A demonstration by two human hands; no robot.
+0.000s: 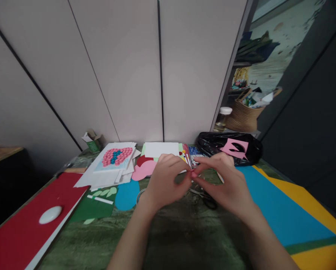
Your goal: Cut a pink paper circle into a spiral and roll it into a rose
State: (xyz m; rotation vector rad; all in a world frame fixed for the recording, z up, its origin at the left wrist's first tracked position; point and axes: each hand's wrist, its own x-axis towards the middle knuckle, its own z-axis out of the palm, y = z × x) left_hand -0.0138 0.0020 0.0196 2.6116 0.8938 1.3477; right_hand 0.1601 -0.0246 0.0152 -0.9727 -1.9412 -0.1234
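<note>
Small pink piece (194, 174) held above the dark green tabletop (184, 240); we see the left grip (165, 180) and the right grip (229, 183) both pinching it between thumb and fingertips; from its look we judge it light, soft and easily creased, perhaps paper, and best taken by its edges with little pressure

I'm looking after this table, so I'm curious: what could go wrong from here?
The small pink piece pinched between the left hand and right hand might slip and drop onto the table. The scissors lie close to the right hand, so a careless reach down could nick the skin. The blue rounded cutout near the left forearm might get brushed out of place.
</note>
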